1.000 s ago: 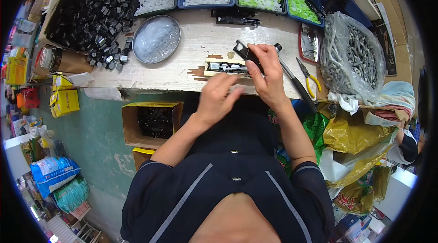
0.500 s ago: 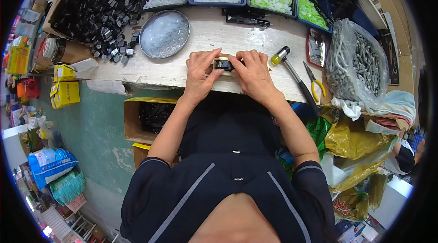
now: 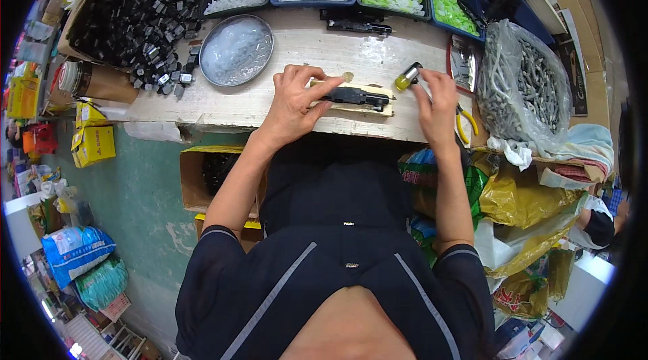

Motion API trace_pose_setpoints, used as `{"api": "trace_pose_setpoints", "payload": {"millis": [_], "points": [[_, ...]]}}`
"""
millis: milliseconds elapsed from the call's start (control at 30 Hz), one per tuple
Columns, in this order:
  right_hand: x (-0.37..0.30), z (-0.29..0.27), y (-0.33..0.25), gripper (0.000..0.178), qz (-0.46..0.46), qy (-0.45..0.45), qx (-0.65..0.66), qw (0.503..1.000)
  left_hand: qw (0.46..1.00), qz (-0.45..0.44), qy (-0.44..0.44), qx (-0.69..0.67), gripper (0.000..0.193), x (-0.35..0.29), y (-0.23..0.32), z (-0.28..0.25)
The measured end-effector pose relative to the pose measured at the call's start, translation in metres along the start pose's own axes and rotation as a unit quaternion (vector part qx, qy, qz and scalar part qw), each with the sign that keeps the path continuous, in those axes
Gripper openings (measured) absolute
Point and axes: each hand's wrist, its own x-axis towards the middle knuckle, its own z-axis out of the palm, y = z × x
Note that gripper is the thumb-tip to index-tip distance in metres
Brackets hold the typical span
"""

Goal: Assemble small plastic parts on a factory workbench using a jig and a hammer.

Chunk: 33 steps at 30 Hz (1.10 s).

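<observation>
The left hand point(image 3: 293, 107) is at the left end of a long black part point(image 3: 356, 96), which lies in a pale block point(image 3: 358, 109) on the desk point(image 3: 226, 105). Its forefinger reaches along the far side and its thumb comes in from the near side, the gap between them narrow; how firmly they press cannot be told.

From those fingers the part runs rightward, its long axis roughly along the desk's near edge, its right end bare and pointing toward the right hand point(image 3: 439, 107). The left hand is the nearer one, touching; the right stands off that end, with bare desk between.

The right fingers curve over the hammer point(image 3: 407, 78), thumb and forefinger slightly parted near its head. Most of the handle is hidden beneath this hand, so whether the fingers have closed around it cannot be told. The hammer's yellow-tipped head lies just left of these fingertips, beyond the part's right end and apart from it. Yellow-handled pliers point(image 3: 460, 132) lie just right of the right fingers.
</observation>
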Motion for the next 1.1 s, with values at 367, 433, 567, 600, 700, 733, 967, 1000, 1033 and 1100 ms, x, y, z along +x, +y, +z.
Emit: {"api": "trace_pose_setpoints", "payload": {"millis": [367, 433, 567, 600, 700, 733, 967, 1000, 1033, 1100], "points": [[-0.027, -0.001, 0.03, 0.012, 0.018, -0.083, -0.135, 0.987, 0.963, 0.106, -0.159, 0.192, 0.057, 0.012, 0.005, 0.001], [-0.024, -0.003, 0.027, 0.012, 0.032, -0.074, -0.061, 0.995, 0.958, 0.112, -0.168, 0.205, 0.058, 0.016, 0.007, 0.001], [-0.015, -0.032, -0.026, 0.013, 0.155, -0.175, 0.181, 0.955, 0.942, 0.133, -0.195, 0.241, 0.052, 0.018, 0.01, -0.002], [-0.014, -0.035, -0.033, 0.012, 0.123, -0.173, 0.178, 0.961, 0.941, 0.134, -0.197, 0.24, 0.052, 0.019, 0.011, -0.001], [-0.015, -0.04, -0.051, 0.011, 0.072, -0.238, 0.079, 0.965, 0.938, 0.144, -0.201, 0.242, 0.049, 0.021, 0.01, -0.001], [-0.016, -0.035, -0.049, 0.01, 0.063, -0.25, 0.052, 0.965, 0.938, 0.15, -0.195, 0.242, 0.054, 0.021, 0.009, 0.0], [-0.003, -0.05, -0.068, 0.007, 0.063, -0.177, 0.073, 0.979, 0.939, 0.153, -0.198, 0.237, 0.055, 0.022, 0.01, -0.002], [-0.005, -0.05, -0.071, 0.007, 0.059, -0.164, 0.062, 0.983, 0.939, 0.153, -0.199, 0.236, 0.055, 0.023, 0.011, -0.002], [-0.011, -0.04, -0.066, 0.008, 0.056, -0.214, 0.019, 0.975, 0.94, 0.153, -0.196, 0.235, 0.055, 0.024, 0.011, -0.001], [-0.01, -0.027, -0.058, 0.009, 0.059, -0.258, 0.005, 0.964, 0.94, 0.156, -0.193, 0.233, 0.054, 0.026, 0.012, 0.0]]}}
